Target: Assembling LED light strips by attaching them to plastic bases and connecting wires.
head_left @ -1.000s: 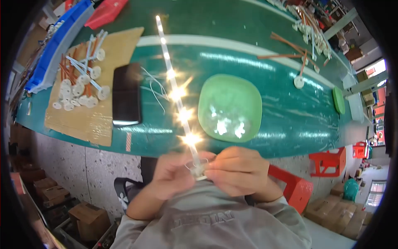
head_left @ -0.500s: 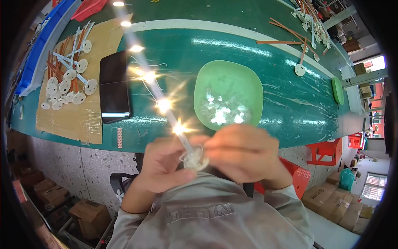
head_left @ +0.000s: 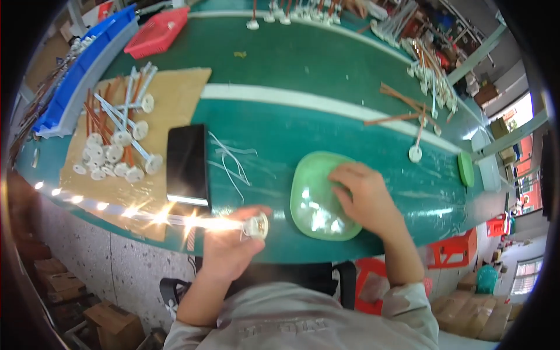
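My left hand (head_left: pixel 224 251) is closed around the white round base (head_left: pixel 263 226) of a lit LED light stick (head_left: pixel 146 217). The stick points left past the table's near edge, with several bright glowing spots along it. Over the right side of a green bowl (head_left: pixel 298 201) is my right hand (head_left: pixel 370 201), fingers bent and thumb apart from them, nothing visible between. The bowl's contents are hard to make out through the glare. Thin white wires (head_left: pixel 233 163) lie on the table between the bowl and a black phone-like slab (head_left: pixel 187 163).
Several sticks with white round bases (head_left: pixel 114 154) lie on a cardboard sheet (head_left: pixel 186 87) at the left. Behind them are a blue tray (head_left: pixel 87 70) and a red basket (head_left: pixel 157 32). More sticks (head_left: pixel 431 81) lie far right. Red stools (head_left: pixel 452 249) stand by the table.
The light stick has swung from pointing away to pointing left, still in my left hand. My right hand has left its base and moved to the bowl. The view has shifted.
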